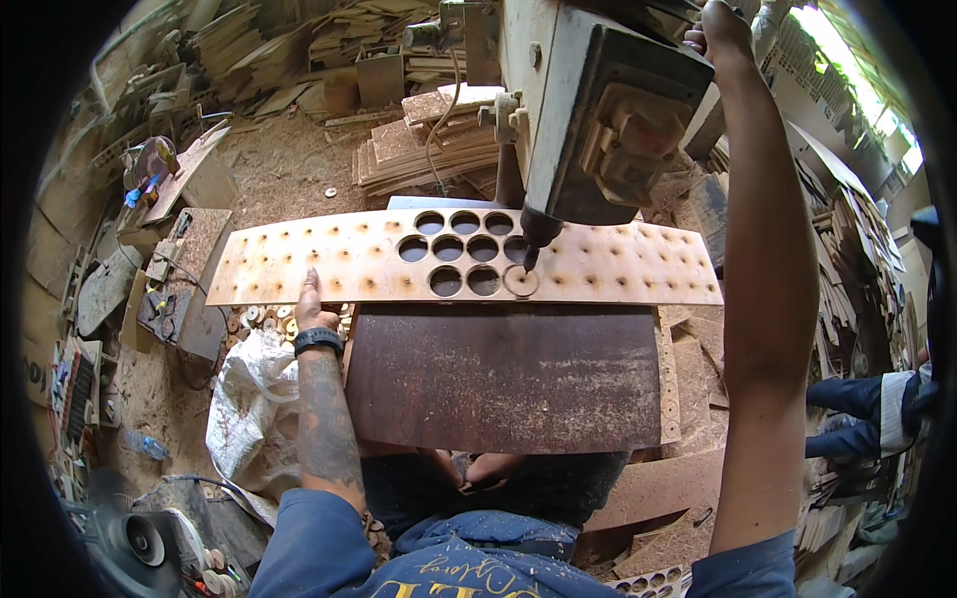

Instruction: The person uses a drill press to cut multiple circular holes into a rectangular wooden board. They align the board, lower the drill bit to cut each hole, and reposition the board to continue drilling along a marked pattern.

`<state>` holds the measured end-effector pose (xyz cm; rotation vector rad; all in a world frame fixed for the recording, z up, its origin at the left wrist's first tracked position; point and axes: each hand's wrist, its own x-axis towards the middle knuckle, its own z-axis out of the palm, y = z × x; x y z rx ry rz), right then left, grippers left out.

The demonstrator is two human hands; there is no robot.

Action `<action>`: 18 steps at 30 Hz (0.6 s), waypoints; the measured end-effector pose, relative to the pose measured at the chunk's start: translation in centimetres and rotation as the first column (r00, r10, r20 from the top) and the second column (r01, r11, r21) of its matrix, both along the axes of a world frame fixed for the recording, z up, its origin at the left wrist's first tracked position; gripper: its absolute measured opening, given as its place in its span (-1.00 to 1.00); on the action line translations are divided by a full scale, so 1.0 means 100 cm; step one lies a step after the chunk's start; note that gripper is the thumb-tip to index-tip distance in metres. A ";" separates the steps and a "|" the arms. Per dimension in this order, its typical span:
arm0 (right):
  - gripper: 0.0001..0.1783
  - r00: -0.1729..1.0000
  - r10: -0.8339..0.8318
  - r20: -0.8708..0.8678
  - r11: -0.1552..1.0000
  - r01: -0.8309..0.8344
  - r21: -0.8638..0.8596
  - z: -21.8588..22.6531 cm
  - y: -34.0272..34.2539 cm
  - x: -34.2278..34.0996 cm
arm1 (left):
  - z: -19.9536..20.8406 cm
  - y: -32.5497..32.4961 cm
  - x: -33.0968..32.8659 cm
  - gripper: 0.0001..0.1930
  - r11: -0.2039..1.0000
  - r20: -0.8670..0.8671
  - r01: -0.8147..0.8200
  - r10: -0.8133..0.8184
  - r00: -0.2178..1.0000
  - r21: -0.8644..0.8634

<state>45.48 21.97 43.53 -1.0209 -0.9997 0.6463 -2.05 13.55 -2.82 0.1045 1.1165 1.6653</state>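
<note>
Head view: looking down on a long pale plank [329,261], laid crosswise over the far edge of a dark brown table [503,384], under a drill press [598,110]
Left hand [317,311]: clamped on the near edge of the plank, left of the holes [446,281], with thumb on top and fingers hidden beneath
Right hand [722,32]: raised high and closed on a part of the drill press, probably a feed lever, too hidden to tell for certain
Bit [531,261]: pointing down at a ring [510,291] marked in the plank, at the right end of the nearest row; contact with the wood impossible to tell
Plank face: pierced by a cluster of round holes near the middle, dotted with small brown marks towards both ends
Step in hand: by the look of it, cutting one more round hole at the ring
Next move calls for: firm left-hand pressure against twisting, plus an even right-hand pull until through
Around: loose wooden discs [261,318] and a white sack [247,394] near the left forearm; stacked boards [429,149] beyond the plank
</note>
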 end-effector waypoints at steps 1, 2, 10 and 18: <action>-0.74 1.000 -0.008 0.006 1.000 0.008 -0.017 0.001 0.004 -0.003 | -0.003 0.002 -0.019 -0.51 0.992 -0.128 -0.065 0.051 0.990 -0.104; -0.76 1.000 -0.011 0.012 0.999 0.011 -0.030 0.002 0.006 -0.003 | -0.006 0.003 -0.038 -0.48 0.996 -0.056 -0.072 0.069 0.996 -0.046; -0.82 0.998 -0.043 0.036 0.999 0.044 -0.016 -0.005 0.052 0.031 | 0.005 -0.022 -0.271 -0.36 0.905 -0.282 -0.372 0.309 0.908 -0.205; -0.82 0.999 -0.019 0.048 1.000 0.020 -0.009 -0.006 0.060 0.039 | 0.033 -0.026 -0.281 -0.32 0.704 -0.704 -0.612 0.224 0.674 -0.361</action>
